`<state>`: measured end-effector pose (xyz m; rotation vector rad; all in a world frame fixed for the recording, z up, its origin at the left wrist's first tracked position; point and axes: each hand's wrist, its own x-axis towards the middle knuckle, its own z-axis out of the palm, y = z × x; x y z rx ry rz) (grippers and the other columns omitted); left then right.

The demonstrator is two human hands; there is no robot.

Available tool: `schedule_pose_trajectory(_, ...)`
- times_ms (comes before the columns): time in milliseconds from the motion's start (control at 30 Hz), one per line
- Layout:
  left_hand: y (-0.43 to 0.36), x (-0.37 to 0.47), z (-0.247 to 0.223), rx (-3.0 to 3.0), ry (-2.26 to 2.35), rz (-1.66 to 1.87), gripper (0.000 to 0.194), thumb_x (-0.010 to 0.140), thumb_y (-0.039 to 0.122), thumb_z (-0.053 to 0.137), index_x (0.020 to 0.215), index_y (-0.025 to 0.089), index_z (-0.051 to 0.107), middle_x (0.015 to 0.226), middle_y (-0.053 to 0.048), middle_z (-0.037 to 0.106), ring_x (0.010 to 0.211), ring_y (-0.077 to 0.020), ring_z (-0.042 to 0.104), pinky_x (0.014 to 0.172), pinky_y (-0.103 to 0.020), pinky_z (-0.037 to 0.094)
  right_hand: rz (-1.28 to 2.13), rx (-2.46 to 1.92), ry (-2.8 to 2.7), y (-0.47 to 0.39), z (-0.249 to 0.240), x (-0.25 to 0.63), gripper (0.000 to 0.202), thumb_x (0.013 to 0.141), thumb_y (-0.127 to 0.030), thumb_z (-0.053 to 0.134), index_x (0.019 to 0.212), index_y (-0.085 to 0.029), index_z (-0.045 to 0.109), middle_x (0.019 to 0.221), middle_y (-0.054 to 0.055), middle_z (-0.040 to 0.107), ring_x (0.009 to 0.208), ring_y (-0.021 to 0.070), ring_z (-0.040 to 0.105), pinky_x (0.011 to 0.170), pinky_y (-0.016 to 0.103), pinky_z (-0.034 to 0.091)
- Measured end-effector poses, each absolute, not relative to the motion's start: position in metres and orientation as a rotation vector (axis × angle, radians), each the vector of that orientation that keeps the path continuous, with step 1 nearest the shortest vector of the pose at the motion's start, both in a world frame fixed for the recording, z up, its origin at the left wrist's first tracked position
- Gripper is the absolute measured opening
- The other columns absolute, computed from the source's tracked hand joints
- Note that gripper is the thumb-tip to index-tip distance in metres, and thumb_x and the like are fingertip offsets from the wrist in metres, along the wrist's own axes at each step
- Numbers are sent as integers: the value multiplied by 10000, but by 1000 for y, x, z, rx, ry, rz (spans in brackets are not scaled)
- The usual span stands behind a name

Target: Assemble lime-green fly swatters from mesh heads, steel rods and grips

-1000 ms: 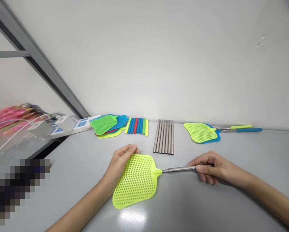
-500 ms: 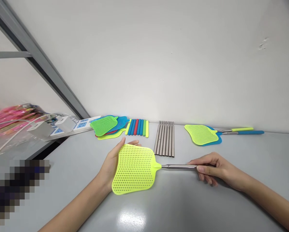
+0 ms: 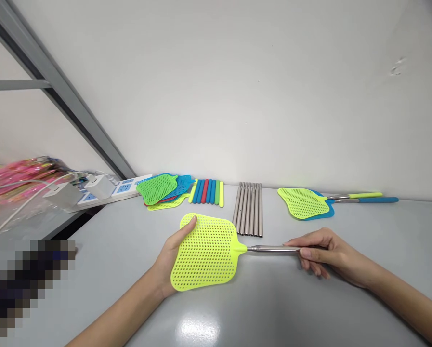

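Observation:
A yellow fly swatter head (image 3: 208,255) lies across my left hand (image 3: 168,262), whose thumb presses on its upper edge while the fingers are hidden behind it. A metal rod (image 3: 271,248) joins the head's neck and runs to the right. My right hand (image 3: 322,253) pinches the rod's far end between thumb and fingers; no coloured grip shows on that end. Just beyond the rod, several loose metal rods (image 3: 249,209) lie side by side on the grey table (image 3: 266,308).
Back left are stacked swatter heads (image 3: 157,189) in green, blue, red and yellow, beside a row of coloured grips (image 3: 206,192). Two swatters with grips, the top one yellow (image 3: 304,202), lie back right. A power strip (image 3: 129,188) with plugged chargers and bagged pink items (image 3: 24,178) are at left.
My left thumb has come down over the swatter head's upper edge, where before the hand lay open behind it. My right hand keeps its pinch on the rod. The view has shifted slightly.

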<state>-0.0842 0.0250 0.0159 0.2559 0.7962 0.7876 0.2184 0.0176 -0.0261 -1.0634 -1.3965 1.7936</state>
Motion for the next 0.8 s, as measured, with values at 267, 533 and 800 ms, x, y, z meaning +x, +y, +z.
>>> schedule_pose_trajectory(267, 24, -84, 15, 245, 794, 782, 281, 753, 345, 528, 874, 108, 618, 754, -104, 658, 772, -267, 625, 740, -396, 452, 1800, -1072, -1399, 17, -25, 219, 241, 746, -250, 599, 955, -148, 663, 579, 19, 568, 448, 61, 478, 364, 145, 366)
schedule_pose_trajectory(533, 25, -84, 15, 230, 801, 778, 306, 750, 351, 528, 918, 108, 606, 772, -107, 657, 769, -265, 626, 745, -389, 450, 1788, -1102, -1402, 17, -25, 219, 273, 741, -263, 600, 974, -131, 653, 579, 24, 567, 451, 68, 479, 365, 154, 372)
schedule_pose_trajectory(800, 24, -83, 17, 247, 835, 790, 332, 759, 341, 517, 988, 109, 582, 802, -115, 656, 745, -258, 631, 728, -378, 459, 1792, -1107, -1397, 16, -23, 218, 271, 741, -269, 603, 963, -122, 654, 577, 25, 569, 443, 65, 479, 368, 152, 381)
